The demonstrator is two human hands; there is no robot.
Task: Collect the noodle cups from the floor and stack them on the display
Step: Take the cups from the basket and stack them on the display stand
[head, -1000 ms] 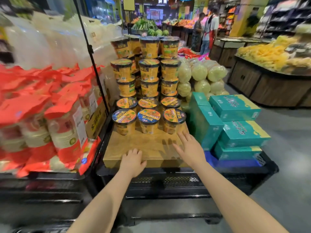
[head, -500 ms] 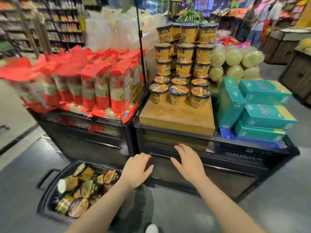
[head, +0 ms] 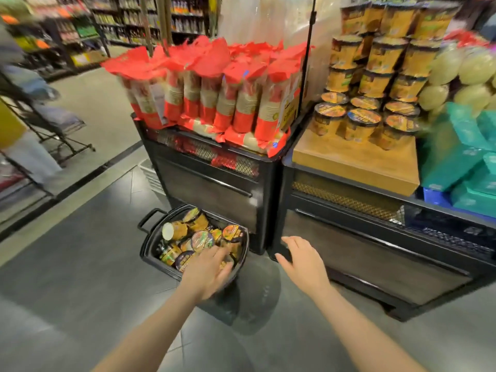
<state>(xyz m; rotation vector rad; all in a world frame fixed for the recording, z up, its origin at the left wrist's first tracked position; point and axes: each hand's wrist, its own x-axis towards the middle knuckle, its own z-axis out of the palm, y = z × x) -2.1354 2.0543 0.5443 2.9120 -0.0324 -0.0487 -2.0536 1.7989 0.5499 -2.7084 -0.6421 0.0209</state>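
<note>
Partly, yellow paper noodle cups (head: 373,76) are stacked beside the black plastic basket (head: 150,247), where many remain, reached by the left hand (head: 208,272), released like the right hand (head: 303,264).

cups (head: 188,242) in basket (head: 150,253) on floor, display (head: 357,162) right behind

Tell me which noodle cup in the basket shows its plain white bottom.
The cup at the basket's far-left edge, lying sideways with its pale base facing up; the others show printed lids or sides.
</note>
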